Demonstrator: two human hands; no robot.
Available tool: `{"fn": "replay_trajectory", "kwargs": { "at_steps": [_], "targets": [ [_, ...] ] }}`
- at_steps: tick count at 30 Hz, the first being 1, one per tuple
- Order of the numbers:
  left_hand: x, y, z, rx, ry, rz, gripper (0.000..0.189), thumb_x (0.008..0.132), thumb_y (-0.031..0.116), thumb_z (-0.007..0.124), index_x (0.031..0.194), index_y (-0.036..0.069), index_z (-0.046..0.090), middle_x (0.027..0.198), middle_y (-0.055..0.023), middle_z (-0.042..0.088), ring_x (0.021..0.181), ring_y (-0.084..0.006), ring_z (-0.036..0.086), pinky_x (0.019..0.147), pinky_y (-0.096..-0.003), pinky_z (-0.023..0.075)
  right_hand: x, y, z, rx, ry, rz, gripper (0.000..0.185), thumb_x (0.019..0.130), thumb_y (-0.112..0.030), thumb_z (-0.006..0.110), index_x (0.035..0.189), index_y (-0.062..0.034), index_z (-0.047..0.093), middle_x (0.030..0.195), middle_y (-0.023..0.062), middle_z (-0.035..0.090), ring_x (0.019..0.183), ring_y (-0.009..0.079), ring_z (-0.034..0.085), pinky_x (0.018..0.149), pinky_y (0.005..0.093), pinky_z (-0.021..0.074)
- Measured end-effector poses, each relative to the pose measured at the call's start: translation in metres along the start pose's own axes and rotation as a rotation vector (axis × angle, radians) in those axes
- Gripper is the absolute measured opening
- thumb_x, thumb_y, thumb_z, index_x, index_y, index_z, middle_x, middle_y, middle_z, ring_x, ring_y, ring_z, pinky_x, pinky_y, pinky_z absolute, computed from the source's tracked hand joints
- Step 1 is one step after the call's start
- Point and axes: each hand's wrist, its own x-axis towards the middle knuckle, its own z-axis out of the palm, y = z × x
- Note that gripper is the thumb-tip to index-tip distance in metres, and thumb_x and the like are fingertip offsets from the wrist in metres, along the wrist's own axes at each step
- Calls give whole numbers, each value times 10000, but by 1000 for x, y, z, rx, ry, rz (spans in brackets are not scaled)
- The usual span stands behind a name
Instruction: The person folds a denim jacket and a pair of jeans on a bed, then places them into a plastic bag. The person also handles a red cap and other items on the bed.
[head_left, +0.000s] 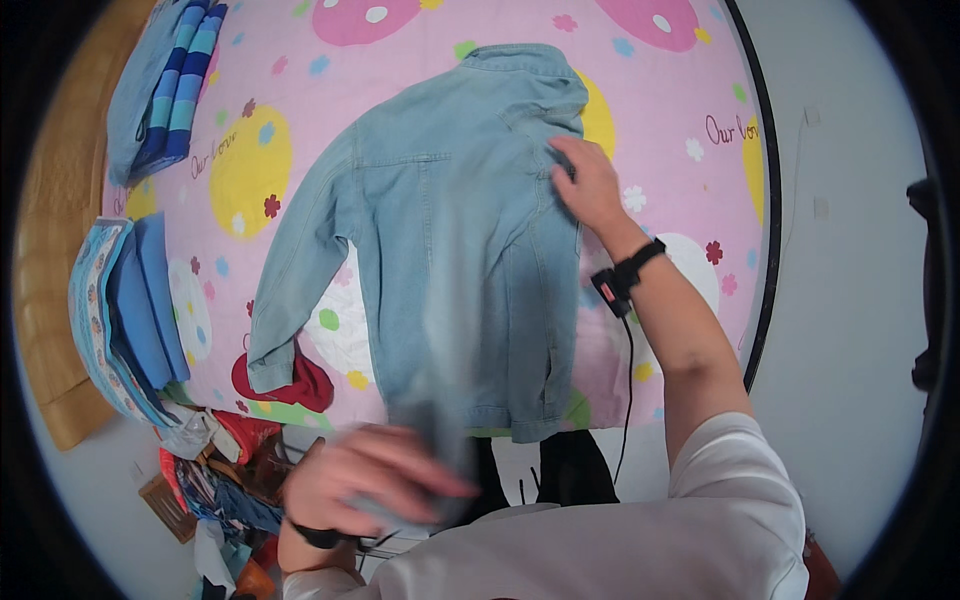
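Note:
A light blue denim jacket (465, 247) lies back side up, its collar at the far end. One sleeve spreads out to the left; on the right side, a folded part runs down along the body. My right hand (589, 184) rests on the jacket's right edge near the shoulder, thumb and fingers apart. Below the jacket's hem, my left hand (382, 476) is blurred and closed around a grey-blue thing (450, 442), too blurred to name. A pale streak runs from it up over the jacket. The left cuff overlaps a red cloth item (311, 382).
The jacket lies on a pink patterned bedsheet (660, 97). Folded blue and striped cloths (172, 97) and another folded blue stack (142, 300) are at the left edge. Mixed clothes and bags (225, 487) are heaped at lower left. A cable (630, 390) hangs from my right wrist.

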Motion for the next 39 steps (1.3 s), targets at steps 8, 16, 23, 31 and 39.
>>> {"fn": "replay_trajectory", "kwargs": {
  "at_steps": [8,16,23,31,39],
  "targets": [
    [12,-228,134,689,-275,-720,272,806,285,667,1028,128,679,1146,-72,607,1121,-285,571,870,-426,504,0,-27,-19,905,-330,707,668,927,-514,557,1368,-20,468,1203,101,602,1098,212,556,894,368,462],
    [9,-240,122,777,396,-873,379,796,240,745,1111,96,591,1179,-107,557,1064,-316,583,855,-476,488,11,-26,-6,895,-169,711,776,867,-507,662,1396,3,413,1154,108,626,973,152,584,779,317,484],
    [-43,-259,111,782,1124,-758,614,757,138,793,1251,3,455,1014,-128,609,878,-305,629,809,-398,515,26,-17,-18,996,-142,660,377,933,-372,628,1077,-24,605,878,17,643,784,129,602,746,290,501],
    [-74,-253,112,-130,743,-987,451,882,151,704,1287,21,554,1098,-101,685,992,-178,633,883,-335,503,21,-9,-2,379,-68,482,387,816,-276,634,1095,-10,596,929,133,668,874,261,642,803,384,501],
    [-46,-258,98,544,542,-1284,574,834,346,747,1277,40,548,1085,-152,688,942,-246,672,842,-364,528,15,37,12,-21,-146,334,347,892,-283,566,1096,-5,528,976,235,625,918,414,609,804,485,477]
  ]
}}
